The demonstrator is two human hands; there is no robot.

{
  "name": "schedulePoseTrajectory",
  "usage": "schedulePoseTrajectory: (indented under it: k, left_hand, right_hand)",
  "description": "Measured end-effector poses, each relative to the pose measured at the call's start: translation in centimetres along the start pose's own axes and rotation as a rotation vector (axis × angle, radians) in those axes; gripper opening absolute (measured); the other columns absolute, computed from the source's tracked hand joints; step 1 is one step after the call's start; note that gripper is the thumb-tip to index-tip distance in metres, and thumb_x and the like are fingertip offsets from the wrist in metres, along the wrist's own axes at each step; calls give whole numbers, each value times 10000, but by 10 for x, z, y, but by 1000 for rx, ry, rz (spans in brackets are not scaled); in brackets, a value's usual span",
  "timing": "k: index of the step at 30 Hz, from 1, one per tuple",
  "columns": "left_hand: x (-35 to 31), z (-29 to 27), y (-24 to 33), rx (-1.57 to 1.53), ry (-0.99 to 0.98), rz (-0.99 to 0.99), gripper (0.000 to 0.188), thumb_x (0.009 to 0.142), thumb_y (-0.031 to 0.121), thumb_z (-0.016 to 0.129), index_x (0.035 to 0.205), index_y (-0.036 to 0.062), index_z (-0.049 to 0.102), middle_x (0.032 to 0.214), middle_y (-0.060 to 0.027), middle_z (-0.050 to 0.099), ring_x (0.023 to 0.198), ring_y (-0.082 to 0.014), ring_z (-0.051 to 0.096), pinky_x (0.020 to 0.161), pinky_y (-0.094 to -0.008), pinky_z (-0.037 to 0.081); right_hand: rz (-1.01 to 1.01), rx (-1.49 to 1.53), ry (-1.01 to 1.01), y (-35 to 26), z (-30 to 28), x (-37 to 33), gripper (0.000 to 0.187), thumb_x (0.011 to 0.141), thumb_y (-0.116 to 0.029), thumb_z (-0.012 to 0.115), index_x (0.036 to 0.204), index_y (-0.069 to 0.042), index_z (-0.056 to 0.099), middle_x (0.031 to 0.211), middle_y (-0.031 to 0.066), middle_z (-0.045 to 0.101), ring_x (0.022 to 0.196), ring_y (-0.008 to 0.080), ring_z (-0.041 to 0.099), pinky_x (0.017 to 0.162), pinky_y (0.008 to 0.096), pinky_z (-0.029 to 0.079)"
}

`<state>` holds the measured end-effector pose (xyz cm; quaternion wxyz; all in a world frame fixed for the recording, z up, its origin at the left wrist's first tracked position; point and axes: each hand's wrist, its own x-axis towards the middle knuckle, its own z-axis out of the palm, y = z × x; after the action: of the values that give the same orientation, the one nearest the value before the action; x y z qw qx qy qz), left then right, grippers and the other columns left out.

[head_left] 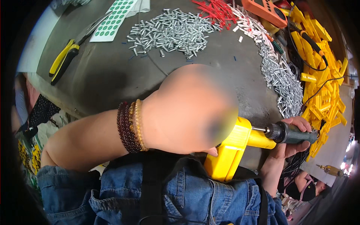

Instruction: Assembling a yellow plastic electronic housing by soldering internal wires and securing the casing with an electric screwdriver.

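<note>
That yellow, angular plastic casing (225, 158) looks light, stiff — the left hand (191, 110) clasps its body, a sensible hold — while the right hand (293, 149) wraps a dark, cylindrical screwdriver (294, 134).

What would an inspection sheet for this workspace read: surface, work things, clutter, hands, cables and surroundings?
Surface: dark grey tabletop with small blue scraps.
Work things: yellow angular plastic housing; dark green cylindrical power screwdriver, metal bit directed at the housing, contact unclear.
Clutter: silver metal fasteners in two piles, slender red plastic parts, small white pieces, white sheet with round green stickers, yellow-and-black-handled pliers, heaped yellow plastic pieces.
Hands: left hand at the housing, fingers blurred; right hand wrapped around the screwdriver.
Cables: thin black cable across the yellow pieces.
Surroundings: another person, lower right.
</note>
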<state>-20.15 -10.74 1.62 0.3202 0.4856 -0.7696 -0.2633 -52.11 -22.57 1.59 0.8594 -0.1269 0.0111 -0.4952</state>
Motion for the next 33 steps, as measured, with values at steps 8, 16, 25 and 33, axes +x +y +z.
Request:
schedulePoseTrajectory:
  k: [8,16,25,33]
  left_hand:
    - [16,-9,-6,66,-117,163,492,525,260,772,916,40,570,932,-94,528,949,-273,514,859,-396,373]
    - [25,-3,-13,-54,-165,134,528,487,239,781,905,33,534,912,-103,483,909,-305,497,822,-391,369]
    - [35,-8,-11,-39,-208,140,536,470,243,766,912,45,536,896,-109,450,859,-310,463,778,-387,337]
    - [34,4,9,49,-113,139,556,478,267,769,950,51,569,873,-104,489,816,-303,478,766,-386,334]
  right_hand:
    - [28,-10,39,1,-4,1,519,664,55,809,1043,-208,573,1033,-111,566,963,94,559,1087,460,283]
    - [52,52,20,6,-8,3,520,654,82,794,1000,-238,572,1004,-136,564,1002,92,540,1090,444,263]
    - [47,-48,-74,5,-10,7,534,622,45,837,954,-288,583,987,-159,541,995,74,527,1108,476,250]
    - [-31,-196,-100,-7,-8,-5,558,730,-143,810,1221,-228,556,1126,-52,528,1064,129,519,1115,465,277]
